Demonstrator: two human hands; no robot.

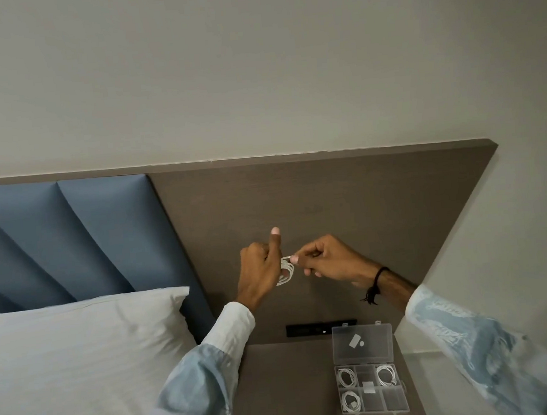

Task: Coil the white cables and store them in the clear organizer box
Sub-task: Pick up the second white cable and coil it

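My left hand (259,269) holds a coiled white cable (287,269) wound around its fingers, with the index finger pointing up. My right hand (331,260) pinches the cable's free end at the top of the coil. Both hands are raised in front of the brown headboard panel. Below them, the clear organizer box (401,403) lies with its lid open on the nightstand. Three of its compartments each hold a coiled white cable: back left (346,377), back right (387,375) and front left (351,402).
The brown nightstand (281,388) stands beside a bed with a white pillow (80,356) on the left. A blue padded headboard (70,238) rises behind the pillow. A black socket strip (320,328) sits in the panel just behind the box.
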